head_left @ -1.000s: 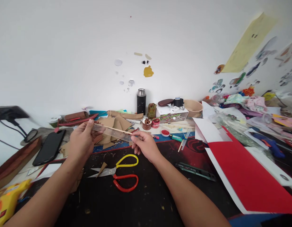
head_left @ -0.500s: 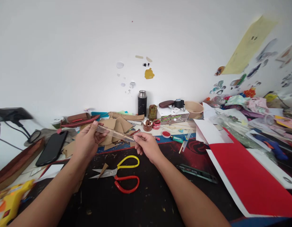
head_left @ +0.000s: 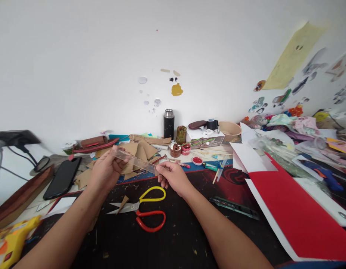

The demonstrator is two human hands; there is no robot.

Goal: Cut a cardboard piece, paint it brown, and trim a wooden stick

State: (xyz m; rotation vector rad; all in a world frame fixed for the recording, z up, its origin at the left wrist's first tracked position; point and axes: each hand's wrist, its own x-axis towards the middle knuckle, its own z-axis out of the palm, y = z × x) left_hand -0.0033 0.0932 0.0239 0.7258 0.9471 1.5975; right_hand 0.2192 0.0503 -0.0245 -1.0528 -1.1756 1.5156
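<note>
Between both hands, above the dark mat, a clear plastic strip (head_left: 137,161) slants down from left to right; I cannot make out markings on it. My left hand (head_left: 109,168) pinches its upper left end between thumb and fingers. At the lower right end, my right hand (head_left: 173,177) grips it the same way. Below the hands lie scissors (head_left: 137,206) with one yellow and one red handle, blades spread and pointing left. A small brown cardboard scrap (head_left: 122,204) rests across the blades.
Cardboard pieces (head_left: 142,151) lie behind the strip. A black flask (head_left: 168,127) and small paint pots (head_left: 185,149) stand near the wall. To the right are a utility knife (head_left: 234,207) and red sheet (head_left: 298,213); leftward, a phone (head_left: 62,178) and yellow glue gun (head_left: 17,239).
The strip has turned a little, so more of its flat face shows. Both hands keep their hold on its ends, and the view has shifted slightly.
</note>
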